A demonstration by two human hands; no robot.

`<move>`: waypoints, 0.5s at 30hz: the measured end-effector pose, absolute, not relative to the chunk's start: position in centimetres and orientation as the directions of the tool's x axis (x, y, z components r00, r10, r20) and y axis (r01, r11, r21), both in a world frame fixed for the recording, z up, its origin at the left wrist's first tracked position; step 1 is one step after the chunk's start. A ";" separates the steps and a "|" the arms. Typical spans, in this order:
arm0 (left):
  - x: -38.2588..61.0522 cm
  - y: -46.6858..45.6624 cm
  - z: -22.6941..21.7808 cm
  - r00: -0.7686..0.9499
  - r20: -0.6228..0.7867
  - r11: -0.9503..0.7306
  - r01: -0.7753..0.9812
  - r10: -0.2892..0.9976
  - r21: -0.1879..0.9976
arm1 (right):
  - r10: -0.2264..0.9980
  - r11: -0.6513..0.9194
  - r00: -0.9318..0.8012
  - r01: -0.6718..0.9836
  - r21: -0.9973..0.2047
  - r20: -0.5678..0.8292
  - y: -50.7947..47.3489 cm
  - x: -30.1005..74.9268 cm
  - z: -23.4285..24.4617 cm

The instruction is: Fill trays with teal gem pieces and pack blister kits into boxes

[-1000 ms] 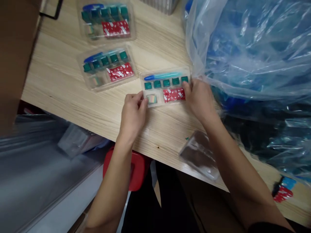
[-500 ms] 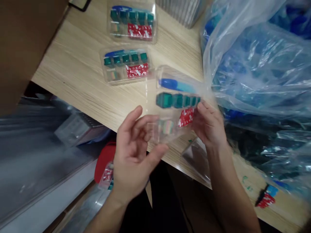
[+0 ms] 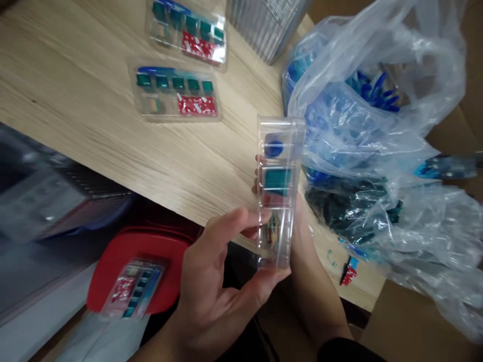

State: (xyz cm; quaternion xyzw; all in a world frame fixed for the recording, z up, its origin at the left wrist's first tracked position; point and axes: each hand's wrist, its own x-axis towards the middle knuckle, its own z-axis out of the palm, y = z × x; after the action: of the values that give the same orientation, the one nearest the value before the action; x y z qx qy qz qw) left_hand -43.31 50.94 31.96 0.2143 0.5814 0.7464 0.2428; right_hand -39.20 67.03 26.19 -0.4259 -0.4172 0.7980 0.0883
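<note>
Both sets of fingers (image 3: pixel 241 218) are closed on a clear blister tray (image 3: pixel 278 176): the left hand (image 3: pixel 219 286) pinches its lower end, the right hand (image 3: pixel 300 223) backs it from behind. It stands on edge above the near edge of the bench (image 3: pixel 113 146). Light, thin and slick, it likely flexes; its long rims look the safest hold. Farther back on the bench lie filled trays (image 3: pixel 177 93).

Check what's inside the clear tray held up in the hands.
The clear tray is seen end-on. Showing inside: a blue pen end, one green block, an iridescent piece. Whatever lies behind these is hidden. The right hand is behind the tray.
</note>
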 end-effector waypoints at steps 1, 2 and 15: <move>-43.4 50.7 31.7 -0.788 0.035 -0.187 -0.102 0.615 0.977 | 0.505 -0.637 -0.618 0.205 -0.743 -0.603 67.0 -39.2 26.2; -43.6 50.5 31.3 -0.788 0.026 -0.160 -0.092 0.616 0.983 | 0.520 -0.637 -0.616 0.182 -0.749 -0.592 67.1 -39.1 26.1; -55.3 51.7 24.6 -0.826 -0.323 0.236 -0.237 0.461 0.942 | 0.689 -0.406 -0.615 0.111 -0.907 -0.384 69.2 -45.0 24.3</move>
State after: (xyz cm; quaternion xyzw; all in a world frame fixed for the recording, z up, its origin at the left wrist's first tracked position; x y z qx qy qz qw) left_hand -55.32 51.67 24.58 0.0765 0.7327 0.6134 0.2846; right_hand -45.02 69.23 24.27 -0.3931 -0.5086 0.7407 0.1951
